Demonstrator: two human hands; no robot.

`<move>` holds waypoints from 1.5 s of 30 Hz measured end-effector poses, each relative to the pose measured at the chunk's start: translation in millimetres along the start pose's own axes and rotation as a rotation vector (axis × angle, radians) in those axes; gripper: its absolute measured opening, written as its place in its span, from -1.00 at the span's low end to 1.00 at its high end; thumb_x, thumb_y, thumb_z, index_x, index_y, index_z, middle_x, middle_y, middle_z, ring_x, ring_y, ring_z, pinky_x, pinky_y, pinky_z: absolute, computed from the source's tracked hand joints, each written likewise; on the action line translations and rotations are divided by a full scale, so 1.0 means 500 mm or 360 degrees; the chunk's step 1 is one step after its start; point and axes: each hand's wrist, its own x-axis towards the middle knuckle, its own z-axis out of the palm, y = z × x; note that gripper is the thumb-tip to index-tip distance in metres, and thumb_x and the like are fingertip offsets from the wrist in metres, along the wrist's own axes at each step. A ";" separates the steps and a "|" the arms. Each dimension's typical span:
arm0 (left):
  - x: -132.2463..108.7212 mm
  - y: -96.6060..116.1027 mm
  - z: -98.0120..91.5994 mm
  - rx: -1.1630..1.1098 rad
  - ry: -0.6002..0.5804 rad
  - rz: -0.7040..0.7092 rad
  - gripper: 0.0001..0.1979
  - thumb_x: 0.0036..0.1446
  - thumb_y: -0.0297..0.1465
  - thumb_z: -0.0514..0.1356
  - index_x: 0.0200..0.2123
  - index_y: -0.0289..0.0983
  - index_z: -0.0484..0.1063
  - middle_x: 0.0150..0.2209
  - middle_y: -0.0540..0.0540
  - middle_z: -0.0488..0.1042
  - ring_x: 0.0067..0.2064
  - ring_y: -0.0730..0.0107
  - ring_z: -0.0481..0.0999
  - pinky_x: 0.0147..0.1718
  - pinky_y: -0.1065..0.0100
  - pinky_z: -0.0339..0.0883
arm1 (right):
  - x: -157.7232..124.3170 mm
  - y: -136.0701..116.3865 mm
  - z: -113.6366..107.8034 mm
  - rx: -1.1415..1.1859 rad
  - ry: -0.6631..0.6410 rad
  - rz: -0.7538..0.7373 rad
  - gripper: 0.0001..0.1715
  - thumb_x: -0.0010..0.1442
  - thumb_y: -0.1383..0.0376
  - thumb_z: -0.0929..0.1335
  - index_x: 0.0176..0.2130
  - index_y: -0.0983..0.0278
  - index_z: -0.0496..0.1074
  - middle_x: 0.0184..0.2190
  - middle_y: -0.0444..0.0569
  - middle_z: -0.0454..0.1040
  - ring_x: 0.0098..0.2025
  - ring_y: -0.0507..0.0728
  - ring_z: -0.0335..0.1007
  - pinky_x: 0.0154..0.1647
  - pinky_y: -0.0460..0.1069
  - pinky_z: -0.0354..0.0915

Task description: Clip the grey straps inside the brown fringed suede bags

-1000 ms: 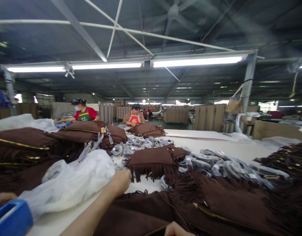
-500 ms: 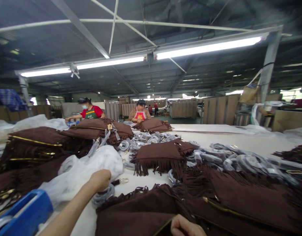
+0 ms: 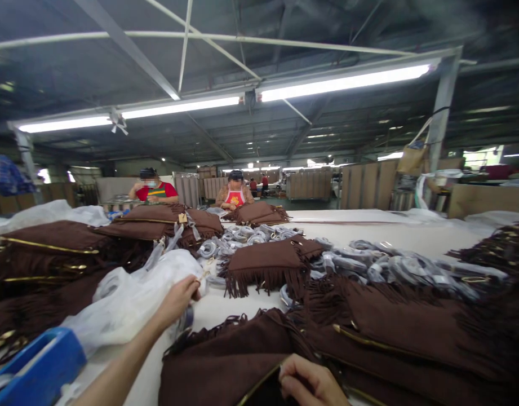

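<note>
My left hand (image 3: 181,299) is raised beside the white plastic wrap (image 3: 145,293), fingers pinched on a strap with a gold clasp, partly blurred, with a wrapped coil hanging below. At the bottom centre, my right hand (image 3: 307,380) has its fingers curled at the gold zipper edge of a brown fringed bag (image 3: 225,366), whose opening looks dark. Another brown fringed bag (image 3: 267,259) lies flat beyond it. More brown bags (image 3: 411,327) are stacked to the right, close to my right hand.
Grey wrapped strap coils (image 3: 394,265) spread across the white table (image 3: 352,223). A blue tape dispenser (image 3: 43,366) stands at the lower left, near piled brown bags (image 3: 56,242). Two people (image 3: 155,192) work at the far side.
My left hand has lifted slightly, with the clasp and coil rising. My right hand has moved up a little along the bag's edge. The view has shifted slightly right.
</note>
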 end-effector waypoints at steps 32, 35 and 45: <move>-0.239 0.223 0.238 -0.0117 -0.0174 0.0236 -0.73 0.24 -0.45 -0.11 -0.01 -0.24 0.21 -0.18 -0.21 0.56 -0.15 0.08 0.54 -0.17 0.25 0.26 | -0.010 -0.067 0.014 0.0316 0.0225 0.0354 -0.86 -0.05 0.38 0.30 -0.59 0.30 0.39 -0.67 -0.19 0.39 -0.67 -0.06 0.16 -0.66 -0.17 0.06; -0.240 0.224 0.238 -0.0083 -0.0168 0.0222 -0.68 0.25 -0.46 -0.12 0.04 -0.27 0.20 -0.14 -0.25 0.55 -0.13 0.07 0.53 -0.13 0.23 0.25 | -0.010 -0.066 0.014 0.0308 0.0210 0.0373 -0.86 -0.07 0.39 0.29 -0.61 0.30 0.39 -0.70 -0.21 0.34 -0.67 -0.06 0.15 -0.67 -0.17 0.05; -0.252 0.217 0.247 -0.0218 -0.0021 0.0380 -0.69 0.21 -0.40 -0.07 -0.04 -0.24 0.33 -0.16 -0.24 0.53 -0.13 0.05 0.51 -0.09 0.17 0.30 | -0.010 -0.073 0.012 0.0620 0.0200 0.0328 -0.90 -0.07 0.30 0.31 -0.53 0.29 0.37 -0.64 -0.21 0.36 -0.65 -0.07 0.15 -0.64 -0.16 0.10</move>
